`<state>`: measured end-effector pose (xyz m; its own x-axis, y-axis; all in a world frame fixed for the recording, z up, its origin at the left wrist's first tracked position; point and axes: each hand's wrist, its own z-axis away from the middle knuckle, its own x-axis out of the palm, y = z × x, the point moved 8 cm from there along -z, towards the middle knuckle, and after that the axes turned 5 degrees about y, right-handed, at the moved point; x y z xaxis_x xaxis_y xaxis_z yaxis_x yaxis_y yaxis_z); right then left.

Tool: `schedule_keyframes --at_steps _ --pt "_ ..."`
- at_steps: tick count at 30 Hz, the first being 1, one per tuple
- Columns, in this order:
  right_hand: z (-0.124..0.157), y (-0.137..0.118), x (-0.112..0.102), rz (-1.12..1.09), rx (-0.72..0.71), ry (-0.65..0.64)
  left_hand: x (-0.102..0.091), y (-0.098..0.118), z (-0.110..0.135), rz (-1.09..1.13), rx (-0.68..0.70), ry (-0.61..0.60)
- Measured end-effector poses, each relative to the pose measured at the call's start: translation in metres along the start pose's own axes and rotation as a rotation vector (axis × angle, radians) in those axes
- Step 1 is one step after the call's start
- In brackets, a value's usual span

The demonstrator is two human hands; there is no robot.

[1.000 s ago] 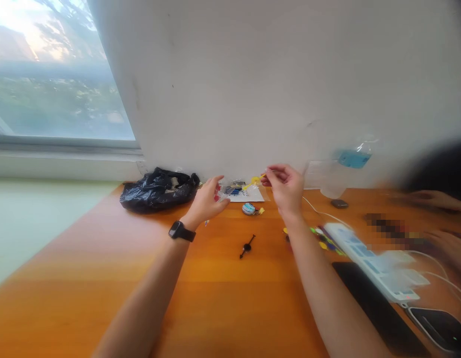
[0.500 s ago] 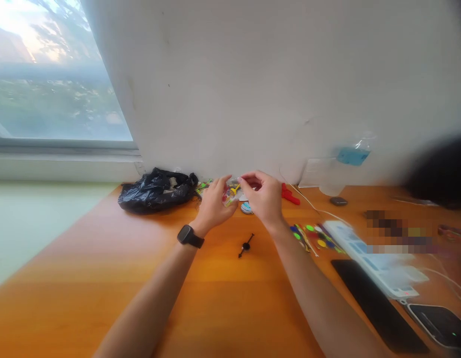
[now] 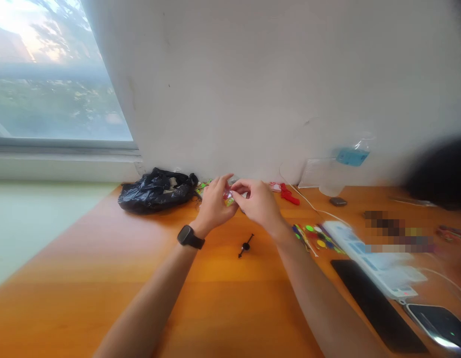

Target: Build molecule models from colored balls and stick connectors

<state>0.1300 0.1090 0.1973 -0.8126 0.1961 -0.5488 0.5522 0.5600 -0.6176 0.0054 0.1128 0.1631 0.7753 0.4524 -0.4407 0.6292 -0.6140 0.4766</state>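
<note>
Both my hands meet above the far part of the orange wooden table (image 3: 103,278), close to the white wall. My left hand (image 3: 213,204), with a black watch on its wrist, pinches one side of a small clear packet holding red and yellow bits (image 3: 228,197). My right hand (image 3: 257,203) pinches the packet's other side, fingers curled. A small black peg-like piece (image 3: 246,245) lies on the table just below my hands.
A crumpled black plastic bag (image 3: 155,190) lies at the wall to the left. A red piece (image 3: 289,195), coloured small parts (image 3: 314,236), a white power strip (image 3: 368,258), a black slab (image 3: 375,303) and a phone (image 3: 437,323) lie to the right. Another person's dark shape (image 3: 439,174) is at far right.
My right hand came left from the yellow piece to meet my left hand; both now pinch the small packet together. The view shifted slightly, showing the red piece at the wall.
</note>
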Motion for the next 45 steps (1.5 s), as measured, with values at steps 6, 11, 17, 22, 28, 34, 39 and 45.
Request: schedule_keyframes --at_steps 6,11,17,22,28,34,39,45 --pt "0.001 0.001 0.01 -0.023 -0.027 -0.109 0.004 -0.002 0.002 0.038 0.007 -0.009" --pt "0.001 0.007 0.019 -0.061 -0.01 -0.189 0.02 -0.019 0.01 0.107 0.014 -0.083" --pt "0.005 0.034 0.041 -0.034 -0.052 -0.455 0.032 -0.045 0.023 0.364 -0.085 -0.416" --pt "0.003 0.042 0.043 -0.028 -0.118 -0.441 0.022 -0.046 0.024 0.383 -0.189 -0.584" --pt "0.001 0.024 0.028 -0.027 -0.181 -0.382 0.008 -0.038 0.012 0.259 -0.132 -0.576" --pt "-0.003 0.042 0.023 -0.043 -0.123 -0.357 -0.004 -0.042 0.004 0.123 0.01 -0.506" --pt "-0.002 0.063 0.024 0.032 -0.04 -0.31 -0.004 -0.041 0.004 0.156 0.002 -0.52" --pt "0.0 0.069 0.04 0.012 -0.044 -0.459 -0.008 -0.041 0.002 0.18 -0.06 -0.526"
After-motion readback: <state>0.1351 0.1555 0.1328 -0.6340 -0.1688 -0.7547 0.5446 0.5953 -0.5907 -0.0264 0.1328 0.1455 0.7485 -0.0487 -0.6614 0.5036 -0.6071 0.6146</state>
